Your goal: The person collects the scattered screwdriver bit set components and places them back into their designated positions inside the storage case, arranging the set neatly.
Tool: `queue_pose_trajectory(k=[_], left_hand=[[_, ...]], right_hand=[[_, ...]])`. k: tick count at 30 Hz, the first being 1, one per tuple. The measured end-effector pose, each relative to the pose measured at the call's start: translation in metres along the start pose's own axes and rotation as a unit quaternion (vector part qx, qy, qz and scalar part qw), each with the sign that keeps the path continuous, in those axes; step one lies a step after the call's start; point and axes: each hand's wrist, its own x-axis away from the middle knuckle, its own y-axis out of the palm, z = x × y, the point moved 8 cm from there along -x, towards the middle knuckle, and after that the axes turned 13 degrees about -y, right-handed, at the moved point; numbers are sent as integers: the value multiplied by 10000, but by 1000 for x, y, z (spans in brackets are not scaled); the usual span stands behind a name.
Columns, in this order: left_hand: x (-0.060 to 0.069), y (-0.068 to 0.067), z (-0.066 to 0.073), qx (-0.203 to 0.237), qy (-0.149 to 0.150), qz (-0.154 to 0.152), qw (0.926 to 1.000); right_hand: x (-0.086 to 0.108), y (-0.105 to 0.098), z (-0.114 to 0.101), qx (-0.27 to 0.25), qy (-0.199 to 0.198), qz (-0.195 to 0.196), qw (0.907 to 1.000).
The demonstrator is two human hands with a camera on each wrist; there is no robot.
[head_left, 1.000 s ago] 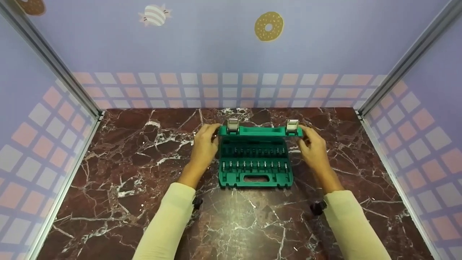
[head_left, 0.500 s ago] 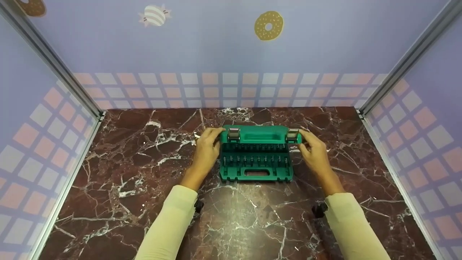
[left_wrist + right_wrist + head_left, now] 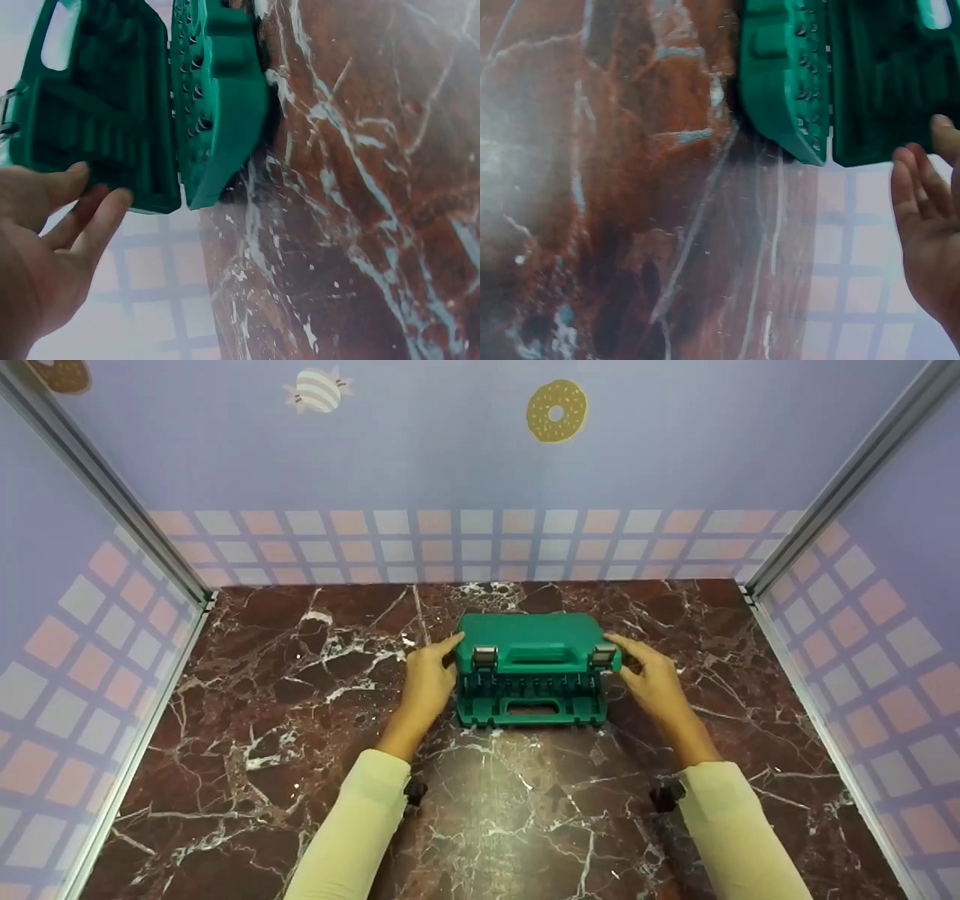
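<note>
A green plastic tool case point(image 3: 529, 709) stands on the table with its lid point(image 3: 529, 630) tilted partway down over the base. Two metal latches point(image 3: 484, 655) show along the lid's front edge. Small metal bits point(image 3: 196, 94) stand upright in rows in the base, the back ones hidden by the lid in the head view. At the lid's left side, my left hand point(image 3: 430, 679) holds the edge between thumb and fingertips. My right hand point(image 3: 651, 679) does likewise at the right side. Both wrist views show the fingertips at the lid's rim.
The case rests on a dark red marbled tabletop point(image 3: 300, 780). Behind it rises a lilac wall point(image 3: 450, 457) with a checked border, and panels with metal edges flank the table on the left and right.
The lid has swung from nearly upright forward and down, now covering the back part of the base. Both hands have moved with it, slightly toward the front.
</note>
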Motion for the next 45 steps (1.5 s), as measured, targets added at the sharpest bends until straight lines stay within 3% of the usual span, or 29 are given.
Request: queue_pose_trajectory(k=[3,7,12,16,19,21,23,25,27,31,35,40,45], left_hand=[[-2,1,-10,280,-502,-415,9975],[1,5,-21,699,-1085,-950,9871],[9,14,-27,1706,-1604,-1753,9563],[16,18,-28,2214,-1867,-2120,9334],[20,21,-29,2412,-2037,-2284,9209],[23,23,-31,2560,-2176,-2349,9121],[26,24,-31,2636,-2236,-2398,9072],[28,25,-31,2631,-2257,-2432,9059],[30,27,-30,2586,-2204,-2467,9076],[32,31,-29,2519,-2158,-2488,9100],[32,36,-30,2394,-2212,-2424,9138],[31,41,-33,2302,-2300,-2300,9172],[32,45,-32,2553,-2500,-2237,9068]], right_hand=[[3,4,4,-334,310,-521,9976],[8,10,10,-1140,637,-840,9879],[15,16,10,-2207,886,-1133,9647],[19,18,8,-2707,971,-1322,9486],[24,21,8,-3285,1133,-1431,9267],[29,25,8,-3744,1327,-1500,9054],[32,27,7,-4072,1492,-1533,8879],[34,29,7,-4231,1580,-1555,8785],[34,30,7,-4213,1591,-1552,8793],[34,31,7,-3877,1483,-1584,8959],[35,35,12,-3674,1564,-1469,9049],[35,38,16,-3711,1666,-1129,9065],[34,38,15,-3885,1817,-925,8986]])
